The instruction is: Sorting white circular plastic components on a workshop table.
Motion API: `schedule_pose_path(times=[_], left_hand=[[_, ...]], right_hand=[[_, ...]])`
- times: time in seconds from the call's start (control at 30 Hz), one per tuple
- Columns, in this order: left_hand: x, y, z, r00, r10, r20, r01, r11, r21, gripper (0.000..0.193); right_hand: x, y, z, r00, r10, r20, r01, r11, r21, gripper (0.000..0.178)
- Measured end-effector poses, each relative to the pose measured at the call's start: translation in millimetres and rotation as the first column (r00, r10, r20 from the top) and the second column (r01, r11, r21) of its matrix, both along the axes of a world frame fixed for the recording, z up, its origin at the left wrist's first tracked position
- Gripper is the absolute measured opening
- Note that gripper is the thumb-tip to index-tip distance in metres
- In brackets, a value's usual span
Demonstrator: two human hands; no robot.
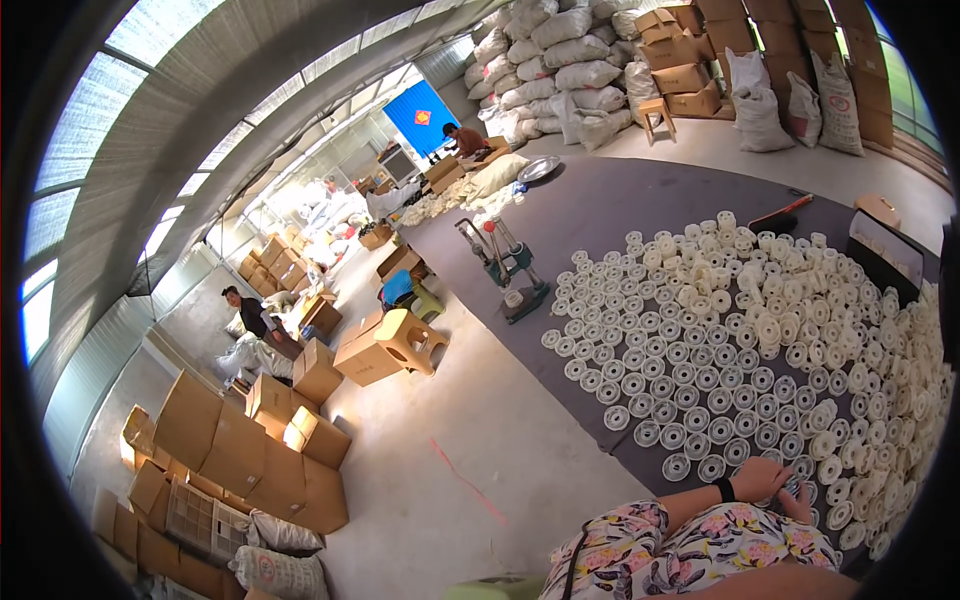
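My left hand [757, 479], with a black band on its wrist, is at the near edge of the table with its fingers curled closed. Close against it is my right hand [798, 502], its fingers bent in a pinch. Something clear and small shows between the fingertips, too small to make out. Beside the hands lie rows of clear, round plastic pieces [711, 467] with a hole in the middle. A heap of whiter, spool-like plastic pieces [880, 400] spreads along the right side.
A hand press [505, 268] stands on the grey tabletop [590, 205]. A black box [885, 250] and a red-and-black tool [782, 212] lie beyond the heap. Cartons [250, 440], a yellow stool [410, 340] and stacked sacks [570, 60] surround the table. Two people work farther off.
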State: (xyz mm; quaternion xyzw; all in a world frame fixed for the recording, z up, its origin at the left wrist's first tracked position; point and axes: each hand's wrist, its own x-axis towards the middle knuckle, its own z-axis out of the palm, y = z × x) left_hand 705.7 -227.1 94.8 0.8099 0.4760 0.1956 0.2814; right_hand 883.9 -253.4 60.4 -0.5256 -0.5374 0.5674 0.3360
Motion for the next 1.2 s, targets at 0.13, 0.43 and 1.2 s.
schedule_pose_path(times=[0.13,0.43,1.2], left_hand=[[-2.5,-0.3,-5.9,0.998,0.052,0.046,-0.051,0.998,-0.027,0.033],[-7.5,-2.7,31.8,0.943,0.003,0.331,-0.028,0.997,0.069,0.027],[-9.3,16.6,9.3,0.959,-0.208,-0.192,0.251,0.939,0.235,0.017]], right_hand=[[0.4,-0.8,-25.9,0.989,-0.093,0.114,0.074,0.985,0.157,0.057],[22.0,8.9,-54.5,0.991,0.054,0.123,-0.097,0.921,0.376,0.042],[-27.7,-10.8,85.5,0.869,-0.343,0.358,0.266,0.932,0.246,0.050]])
